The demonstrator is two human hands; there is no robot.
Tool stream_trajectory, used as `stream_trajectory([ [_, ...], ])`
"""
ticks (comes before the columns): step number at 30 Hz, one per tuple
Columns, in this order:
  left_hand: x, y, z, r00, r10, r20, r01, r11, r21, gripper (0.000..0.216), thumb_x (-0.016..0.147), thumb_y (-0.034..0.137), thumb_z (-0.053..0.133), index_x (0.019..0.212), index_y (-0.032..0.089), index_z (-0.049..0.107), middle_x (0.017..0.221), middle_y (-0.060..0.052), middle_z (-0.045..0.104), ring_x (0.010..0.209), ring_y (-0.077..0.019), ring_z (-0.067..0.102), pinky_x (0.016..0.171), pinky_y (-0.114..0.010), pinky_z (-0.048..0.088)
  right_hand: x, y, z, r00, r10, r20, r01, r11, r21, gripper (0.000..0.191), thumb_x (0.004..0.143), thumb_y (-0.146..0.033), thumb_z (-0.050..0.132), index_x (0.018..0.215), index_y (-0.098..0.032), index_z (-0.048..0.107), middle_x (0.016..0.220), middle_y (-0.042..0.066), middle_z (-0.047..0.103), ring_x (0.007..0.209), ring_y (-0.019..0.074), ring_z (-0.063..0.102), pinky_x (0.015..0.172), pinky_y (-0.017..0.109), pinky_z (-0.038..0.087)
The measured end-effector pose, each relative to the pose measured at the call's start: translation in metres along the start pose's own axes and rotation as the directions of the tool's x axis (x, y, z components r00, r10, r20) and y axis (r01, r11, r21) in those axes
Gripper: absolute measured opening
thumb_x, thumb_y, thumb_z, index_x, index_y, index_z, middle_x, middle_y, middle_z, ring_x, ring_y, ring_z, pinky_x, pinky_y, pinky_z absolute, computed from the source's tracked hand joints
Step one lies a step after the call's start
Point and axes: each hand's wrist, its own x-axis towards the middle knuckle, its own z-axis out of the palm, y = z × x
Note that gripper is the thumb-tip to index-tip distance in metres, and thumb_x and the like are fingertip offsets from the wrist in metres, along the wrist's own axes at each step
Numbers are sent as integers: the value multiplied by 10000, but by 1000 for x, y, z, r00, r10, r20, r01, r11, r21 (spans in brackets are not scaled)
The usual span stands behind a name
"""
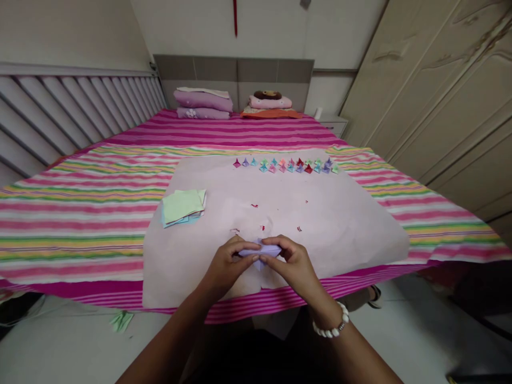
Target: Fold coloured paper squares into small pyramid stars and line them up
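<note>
Both hands meet over a small lilac folded paper at the near edge of a large pale pink sheet laid on the bed. My left hand pinches the paper's left side with its fingers closed. From the other side my right hand, with a white bead bracelet on its wrist, grips the paper. A row of several small folded paper pieces in mixed colours lies along the far edge of the sheet. A stack of square papers, green on top, lies to the left.
The bed wears a pink, green and yellow striped cover, with folded bedding and pillows by the headboard. A wardrobe stands on the right. Tiny red paper scraps dot the sheet. A green paper piece lies on the floor.
</note>
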Motion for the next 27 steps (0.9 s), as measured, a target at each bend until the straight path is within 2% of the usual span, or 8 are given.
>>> stream_trajectory([
  [3,1,0,2,999,-5,-42,5,1000,7,169,742,307,707,875,217,759,779,-29,591,748,-164,582,661,-282,445,1,2,1,996,-85,-7,84,993,-82,189,732,-238,741,920,-227,721,844,34,648,776,181,599,686,321,469],
  [7,0,1,4,997,12,-81,-12,1000,2,151,734,294,719,849,201,752,805,-40,636,792,-176,611,726,-299,465,1,5,2,989,-149,-10,146,982,-121,140,766,-224,714,905,-237,721,831,28,621,761,171,590,665,311,467],
  [10,-1,1,4,997,18,-76,-20,1000,-16,174,736,291,726,882,198,744,847,-46,664,833,-186,630,770,-312,478,1,6,1,985,-173,-10,171,979,-113,153,769,-209,709,918,-242,719,906,44,615,827,181,594,681,311,474],
  [13,-2,1,2,998,35,-53,-34,999,12,205,747,276,720,940,207,734,889,-46,674,873,-192,633,800,-321,485,1,5,0,987,-164,2,163,982,-100,201,760,-190,708,953,-246,715,949,48,612,851,183,595,686,307,479],
  [18,-1,2,0,993,107,-42,-101,987,126,260,759,248,710,1017,213,712,893,-43,667,863,-188,617,771,-317,495,0,1,-1,991,-133,14,134,985,-110,244,745,-164,706,975,-240,713,858,23,625,785,172,596,687,307,469],
  [27,0,-1,-2,985,164,-55,-154,977,146,171,779,269,701,935,224,752,759,-19,615,735,-159,609,671,-283,491,0,3,-3,991,-135,2,134,983,-127,219,737,-191,721,951,-231,715,832,14,598,746,160,583,670,299,466],
])
